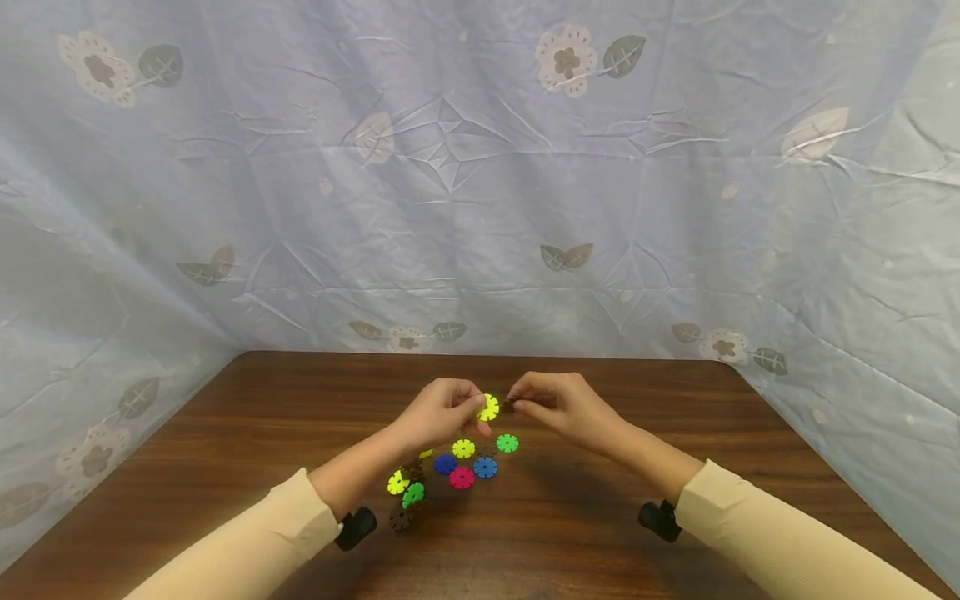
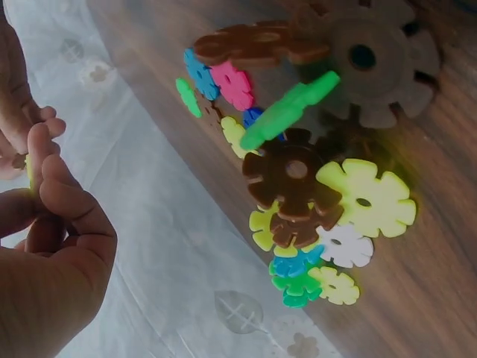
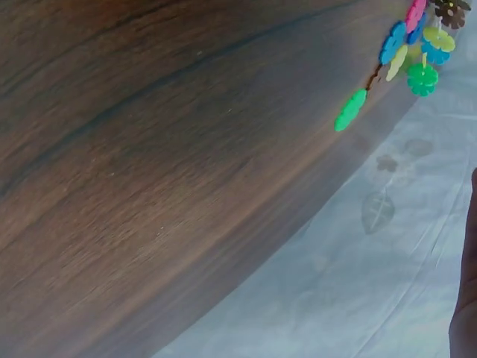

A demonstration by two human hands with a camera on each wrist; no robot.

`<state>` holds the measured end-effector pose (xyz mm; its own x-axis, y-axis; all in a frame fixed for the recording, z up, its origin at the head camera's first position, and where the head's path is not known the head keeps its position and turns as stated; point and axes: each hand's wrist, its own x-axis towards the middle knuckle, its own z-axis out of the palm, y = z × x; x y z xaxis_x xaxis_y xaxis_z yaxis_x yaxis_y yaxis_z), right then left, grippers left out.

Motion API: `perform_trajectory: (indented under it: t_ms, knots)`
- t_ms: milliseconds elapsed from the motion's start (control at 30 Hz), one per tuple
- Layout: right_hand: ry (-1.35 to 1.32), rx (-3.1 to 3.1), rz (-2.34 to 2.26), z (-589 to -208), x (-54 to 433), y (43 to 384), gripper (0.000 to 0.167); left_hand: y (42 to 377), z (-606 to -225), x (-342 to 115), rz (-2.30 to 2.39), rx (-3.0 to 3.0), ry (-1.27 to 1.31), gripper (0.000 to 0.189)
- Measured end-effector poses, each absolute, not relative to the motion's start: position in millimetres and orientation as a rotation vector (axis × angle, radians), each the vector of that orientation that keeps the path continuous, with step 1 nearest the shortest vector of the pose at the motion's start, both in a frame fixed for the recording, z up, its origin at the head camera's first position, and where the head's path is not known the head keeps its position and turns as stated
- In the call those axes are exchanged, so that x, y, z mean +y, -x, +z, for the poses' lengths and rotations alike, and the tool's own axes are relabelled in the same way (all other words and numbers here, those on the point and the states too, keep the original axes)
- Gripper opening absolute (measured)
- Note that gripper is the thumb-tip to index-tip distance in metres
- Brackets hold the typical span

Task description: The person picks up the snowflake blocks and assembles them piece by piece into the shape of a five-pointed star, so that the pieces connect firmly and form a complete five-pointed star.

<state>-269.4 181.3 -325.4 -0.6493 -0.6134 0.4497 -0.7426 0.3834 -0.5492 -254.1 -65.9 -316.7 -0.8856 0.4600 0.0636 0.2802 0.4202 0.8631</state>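
Note:
Above the table, the left hand [image 1: 442, 412] pinches a yellow notched plastic disc [image 1: 489, 407] between thumb and fingers. Facing it, the right hand [image 1: 566, 408] pinches a small brown notched disc [image 1: 507, 406], which is close to the yellow one; whether the two touch I cannot tell. Below the hands lie a green disc [image 1: 507, 442], a yellow disc, a pink disc [image 1: 462, 477] and blue discs [image 1: 485, 467]. In the left wrist view the yellow piece shows only as a thin edge. A sliver of the right hand appears in its own wrist view.
Beside the left forearm is a cluster of brown, green and yellow discs [image 2: 365, 198], some overlapping or standing tilted. White and teal discs are also among them in the left wrist view. A patterned curtain [image 1: 480, 208] surrounds the brown wooden table [image 1: 600, 533] at the back and sides.

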Motion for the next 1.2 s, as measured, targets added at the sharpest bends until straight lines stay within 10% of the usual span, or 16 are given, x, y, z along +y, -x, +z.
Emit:
perform_trajectory:
  t_ms: [1200]
  knots:
    - [-1.197, -2.334, 1.136, -324.7, 167.1, 254.8, 0.008, 252.5, -317.0, -70.1, 1.606, 2.275, -0.529, 0.03]
